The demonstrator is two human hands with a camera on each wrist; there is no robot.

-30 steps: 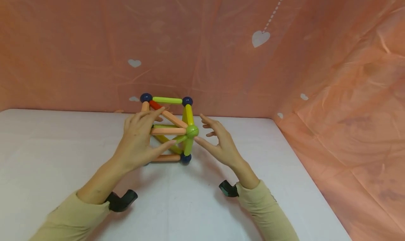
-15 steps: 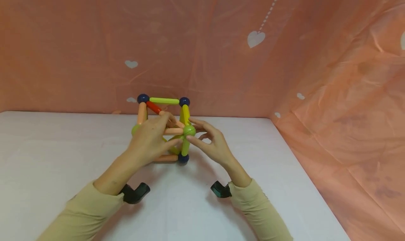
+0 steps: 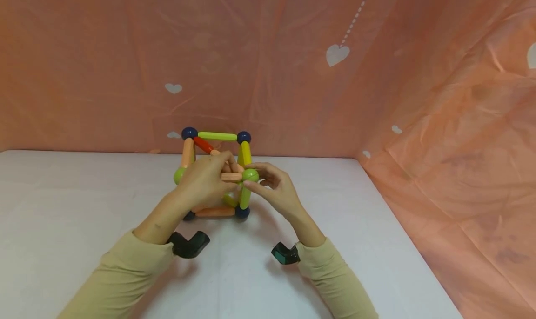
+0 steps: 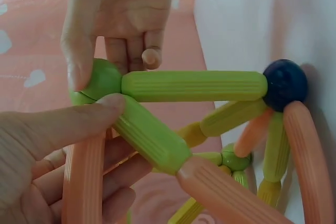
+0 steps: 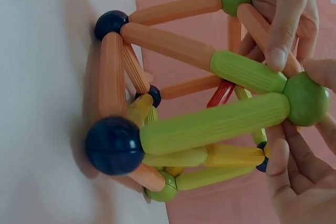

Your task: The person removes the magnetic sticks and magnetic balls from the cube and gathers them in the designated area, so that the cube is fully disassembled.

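Observation:
A cube-like frame of magnetic building rods (image 3: 217, 136) and balls stands on the white table, with dark blue balls (image 3: 244, 137) at corners and green ones between. At its front right, my right hand (image 3: 276, 189) pinches the green ball (image 3: 251, 175) between thumb and fingers. My left hand (image 3: 203, 179) holds the end of a slanting green rod (image 4: 152, 135) where it meets that ball, its thumb in front and fingers behind. A peach rod (image 3: 231, 176) runs past this hand to the ball. The left hand covers much of the frame's front in the head view.
Peach cloth (image 3: 268, 68) with white hearts hangs behind the table (image 3: 83, 244) and down its right side. A black curved piece sticks out from each sleeve, left (image 3: 189, 244) and right (image 3: 286, 253), above the table.
The left hand has moved right along the frame to the rods by the green ball. The right hand has come left and taken hold of that ball. The frame stays standing.

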